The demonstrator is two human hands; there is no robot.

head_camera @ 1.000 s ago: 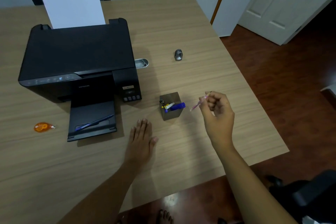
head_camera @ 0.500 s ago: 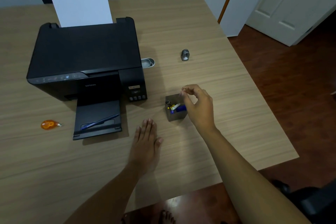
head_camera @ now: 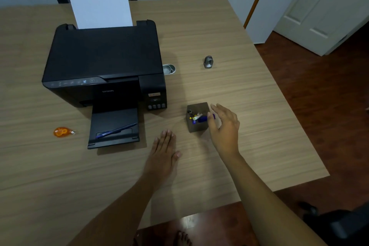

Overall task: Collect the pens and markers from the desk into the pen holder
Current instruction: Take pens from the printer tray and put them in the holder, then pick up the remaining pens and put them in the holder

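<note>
Wood-grain desk seen from above, with white cupboard doors and a dark red floor beyond its far and right edges. A black printer with a white sheet standing in its rear feed occupies the left half; a blue pen lies diagonally on the printer's output tray. The dark, square pen holder stands on the desk to the right of the tray and holds several items, among them a white-and-yellow marker and a blue-capped one. The right hand is just beside the holder's right side, fingers spread and loosely curved, gripping nothing; half a second ago its fingertips were pinched over the holder's mouth, and a second ago it carried a thin pinkish pen toward it. That pen is no longer in the hand, so it has evidently been dropped in, though it cannot be picked out among the contents. The left hand lies flat, palm down, fingers together and extended, on the desk in front of the holder, as before, and holds nothing. An orange correction-tape dispenser sits well to the left, a small metal tin is against the printer's right side, and a small grey sharpener-like object lies farther back. Judged from this layout, one delivery is complete and the blue pen on the tray is the only writing tool visibly left to collect.
</note>
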